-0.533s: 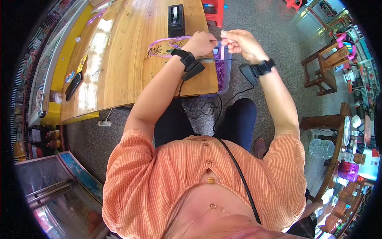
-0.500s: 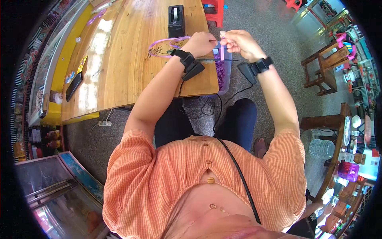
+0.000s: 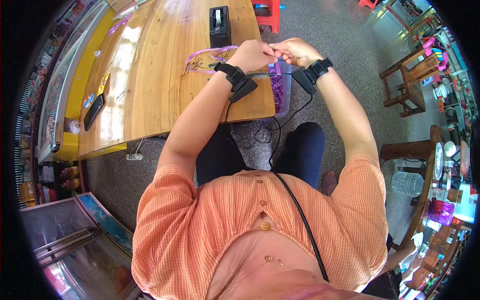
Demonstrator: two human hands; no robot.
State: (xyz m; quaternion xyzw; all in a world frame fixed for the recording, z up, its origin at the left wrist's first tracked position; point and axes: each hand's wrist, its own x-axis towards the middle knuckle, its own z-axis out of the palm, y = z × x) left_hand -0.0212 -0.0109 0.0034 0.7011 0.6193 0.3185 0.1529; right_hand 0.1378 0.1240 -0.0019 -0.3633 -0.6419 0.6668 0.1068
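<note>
Both hands meet over the table's right edge, fingertips pinched close together. My left hand (image 3: 254, 55) is closed, and what its fingertips grip is too small to make out. Beside it, my right hand (image 3: 296, 51) pinches a lilac ribbon strip (image 3: 278, 67), mostly hidden by the fingers. A lilac ribbon loop (image 3: 212, 48) lies on the table left of my left hand, around several thin dark wire-like pieces (image 3: 204, 63). Below the hands stands a clear plastic bin (image 3: 288, 95) holding purple scraps (image 3: 278, 90).
A black tape dispenser (image 3: 220, 27) stands on the wooden table (image 3: 160, 65) beyond my left hand. A phone (image 3: 94, 113) lies at the table's left. Black cables (image 3: 278, 132) hang from the wrist devices. A red stool (image 3: 269, 17) and wooden chair (image 3: 412, 82) are right.
My right hand has moved left until its fingertips meet those of my left hand. The lilac strip it pinches shifts with it and is now more covered. My left hand hardly moves.
</note>
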